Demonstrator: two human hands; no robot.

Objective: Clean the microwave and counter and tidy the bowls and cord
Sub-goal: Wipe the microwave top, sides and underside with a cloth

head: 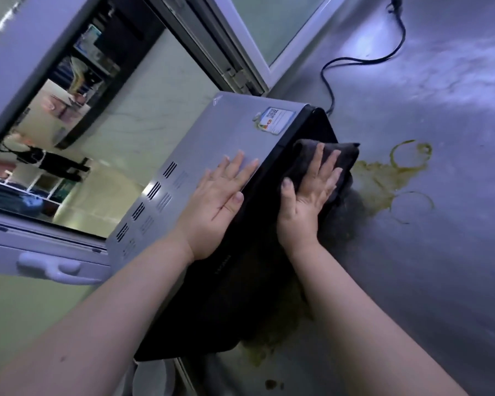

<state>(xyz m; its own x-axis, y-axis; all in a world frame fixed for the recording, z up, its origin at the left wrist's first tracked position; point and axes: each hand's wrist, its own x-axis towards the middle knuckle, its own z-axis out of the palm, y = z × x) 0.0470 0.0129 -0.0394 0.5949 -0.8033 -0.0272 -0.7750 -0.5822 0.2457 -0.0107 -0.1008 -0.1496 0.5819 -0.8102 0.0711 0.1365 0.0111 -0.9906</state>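
Observation:
The silver microwave [212,144] with its black door stands on the grey counter [440,267] in the tilted head view. My left hand [220,201] rests flat on its top near the front edge, fingers straight. My right hand [309,195] presses a dark cloth [346,158] against the black door face, fingers spread flat. A black cord [363,60] snakes across the counter behind the microwave. Yellowish spill stains and ring marks [395,178] spread over the counter in front of the door. A white bowl [152,378] peeks out at the bottom edge, mostly hidden by my left arm.
An open window [77,132] with a white frame and handle [55,270] lies right behind the microwave. Small brown drops [272,383] sit on the counter near the bottom. The counter stretches wide to the right.

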